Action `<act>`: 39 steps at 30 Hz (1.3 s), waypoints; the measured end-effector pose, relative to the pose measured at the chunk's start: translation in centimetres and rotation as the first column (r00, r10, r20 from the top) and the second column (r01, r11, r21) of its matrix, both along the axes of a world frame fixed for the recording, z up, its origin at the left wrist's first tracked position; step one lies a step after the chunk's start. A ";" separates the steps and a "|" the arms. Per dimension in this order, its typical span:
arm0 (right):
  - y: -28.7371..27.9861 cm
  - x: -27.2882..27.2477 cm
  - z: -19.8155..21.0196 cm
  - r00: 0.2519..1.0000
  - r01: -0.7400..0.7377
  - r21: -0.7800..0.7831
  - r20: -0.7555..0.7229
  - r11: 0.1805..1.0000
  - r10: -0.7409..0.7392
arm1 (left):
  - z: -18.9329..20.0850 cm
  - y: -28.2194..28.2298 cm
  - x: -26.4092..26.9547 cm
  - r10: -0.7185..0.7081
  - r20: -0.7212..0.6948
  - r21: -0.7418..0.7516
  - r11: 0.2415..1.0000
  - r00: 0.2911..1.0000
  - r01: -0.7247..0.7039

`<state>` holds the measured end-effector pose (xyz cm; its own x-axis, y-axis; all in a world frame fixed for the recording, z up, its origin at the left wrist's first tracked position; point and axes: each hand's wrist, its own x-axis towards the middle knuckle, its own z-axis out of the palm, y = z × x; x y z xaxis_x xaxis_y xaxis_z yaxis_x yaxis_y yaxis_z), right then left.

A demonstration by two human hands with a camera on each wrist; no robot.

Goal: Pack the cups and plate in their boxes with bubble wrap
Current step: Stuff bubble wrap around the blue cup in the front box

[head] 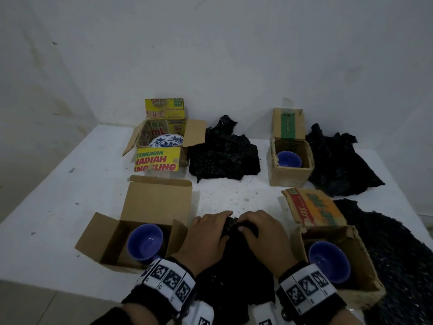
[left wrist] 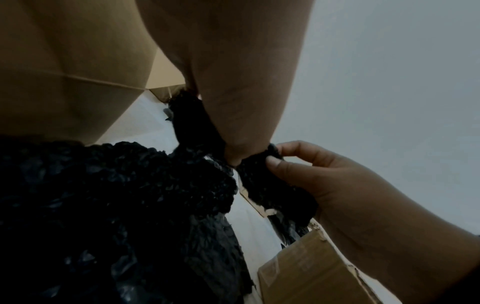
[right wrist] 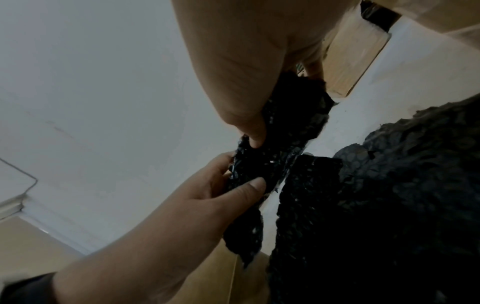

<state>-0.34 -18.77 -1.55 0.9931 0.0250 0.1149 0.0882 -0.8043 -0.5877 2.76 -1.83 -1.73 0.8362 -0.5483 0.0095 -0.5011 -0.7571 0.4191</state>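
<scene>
Both hands pinch the far edge of the near wrap (head: 234, 266), a black bubble sheet lying at the table's (head: 58, 184) front edge: left hand (head: 206, 233) with thumb and fingers closed on the sheet, right hand (head: 260, 231) the same, the two almost touching. Wrist views confirm each thumb clamps the bunched edge. Sheet's long axis runs from the person out toward the wall; the gripped end points away.

Left of the wrap, plain box (head: 131, 242), open, blue cup (head: 145, 242) inside, mouth up. Right of it, worn box (head: 339, 254) with another cup (head: 329, 261). Beyond the wrap, far box (head: 290, 163) holds a third cup (head: 289, 159); printed box (head: 161, 146) holds the plate (head: 166, 141), tilted. Three more black sheets lie by those boxes.

Step, as I read it: gathering the wrap; nothing looks wrapped yet. Next likely needs lifting it clear and taking a cup out to wrap.
</scene>
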 end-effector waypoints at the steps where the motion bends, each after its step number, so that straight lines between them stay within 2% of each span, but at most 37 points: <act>1: -0.1 0.0 0.3 0.999 0.006 0.021 0.031 1.000 -0.006 | 0.4 -0.2 0.2 0.010 0.018 -0.062 0.998 1.000 -0.009; 5: -0.2 0.0 1.6 0.993 0.039 0.112 0.104 0.993 -0.051 | 2.4 -0.6 0.3 0.048 0.084 -0.257 0.966 0.995 -0.025; 8: -0.2 0.2 2.8 0.983 0.042 0.177 0.168 0.983 -0.072 | 4.0 -0.4 0.5 0.085 0.126 -0.335 0.941 0.988 -0.039; 13: 0.1 0.7 5.4 0.950 -0.039 0.303 0.308 0.952 -0.059 | 6.4 0.6 1.9 0.059 0.153 -0.489 0.872 0.986 0.024; 17: 1.0 1.3 7.1 0.966 -0.175 0.464 0.251 0.869 0.061 | 8.0 3.1 2.8 0.064 0.151 -0.526 0.850 0.986 0.026; 19: 1.9 1.7 7.6 0.975 -0.190 0.480 0.194 0.856 0.107 | 8.4 5.1 3.1 0.095 0.136 -0.529 0.849 0.986 -0.009; 23: 5.0 2.7 7.6 0.981 -0.181 0.379 0.130 0.908 0.142 | 8.0 9.8 3.4 0.147 0.141 -0.444 0.893 0.979 -0.070; 28: 10.0 3.7 6.0 0.986 -0.167 0.261 0.065 0.951 0.155 | 6.4 14.6 2.7 0.205 0.070 -0.255 0.950 0.976 -0.181; 31: 12.8 3.7 5.6 0.985 -0.174 0.060 0.013 0.983 0.173 | 5.3 16.9 2.3 0.188 0.025 -0.149 0.972 0.982 -0.183; 33: 14.3 3.5 5.4 0.988 -0.148 -0.036 0.047 0.988 0.150 | 4.7 18.1 2.2 0.176 -0.003 -0.110 0.978 0.984 -0.175; 36: 16.4 3.2 5.0 0.991 -0.123 -0.032 0.040 0.992 0.125 | 3.6 19.6 2.1 0.189 -0.018 -0.111 0.975 0.982 -0.190; 39: 18.1 3.7 4.8 0.990 -0.137 -0.015 -0.017 0.990 0.137 | 2.6 21.1 1.6 0.224 0.009 -0.208 0.954 0.975 -0.217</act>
